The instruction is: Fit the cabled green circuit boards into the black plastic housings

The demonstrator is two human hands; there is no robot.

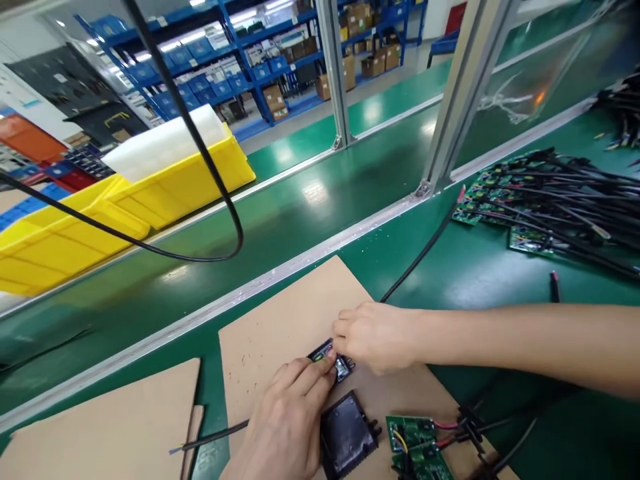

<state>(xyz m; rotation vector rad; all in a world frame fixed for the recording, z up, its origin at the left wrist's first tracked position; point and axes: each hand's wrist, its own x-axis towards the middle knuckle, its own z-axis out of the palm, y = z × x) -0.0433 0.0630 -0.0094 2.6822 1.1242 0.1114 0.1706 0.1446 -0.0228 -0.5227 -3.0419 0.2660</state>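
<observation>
Risk first: the small black part [331, 360] could slip or tilt out of the fingertips, since both hands grip only its edges and the trailing wires could tug it. It sits on the cardboard sheet [295, 313], between the two hands, touching both. Left hand [287, 420] pinches its near edge with fingers pressed together; right hand [373, 333] pinches the far side from the right. Black housing [347, 437] lies just beside the left hand, green circuit board [417, 440] near it, on the green counter [475, 267].

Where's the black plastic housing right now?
In the head view, the black plastic housing lies low centre on the cardboard sheet, between the left hand and a green circuit board.
</observation>
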